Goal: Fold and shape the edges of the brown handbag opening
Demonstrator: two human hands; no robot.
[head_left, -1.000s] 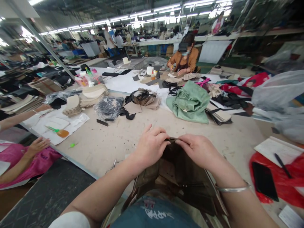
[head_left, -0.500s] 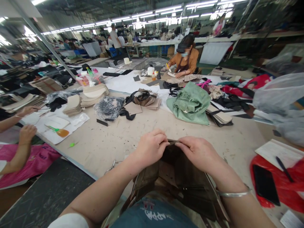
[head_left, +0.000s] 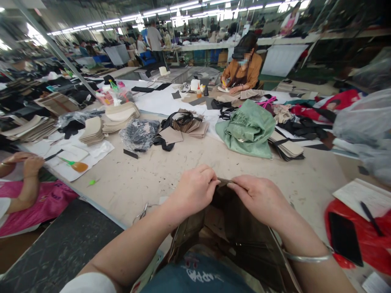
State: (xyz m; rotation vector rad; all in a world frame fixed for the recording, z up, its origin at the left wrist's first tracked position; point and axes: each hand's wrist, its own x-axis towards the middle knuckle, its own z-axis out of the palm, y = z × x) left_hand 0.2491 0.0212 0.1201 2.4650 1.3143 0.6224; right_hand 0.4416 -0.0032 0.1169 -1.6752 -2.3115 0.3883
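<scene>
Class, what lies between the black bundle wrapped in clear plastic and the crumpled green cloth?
In the head view, a stack of flat tan pieces and black straps lie between the bundle and the cloth, with part of a white sheet.

Stretching left forearm (head_left: 134,239) and right forearm (head_left: 305,234) forward at an inward slant. Pinching between thumb and bent fingers with left hand (head_left: 197,189) and right hand (head_left: 262,199) alike, near each other, backs turned largely upward.
</scene>
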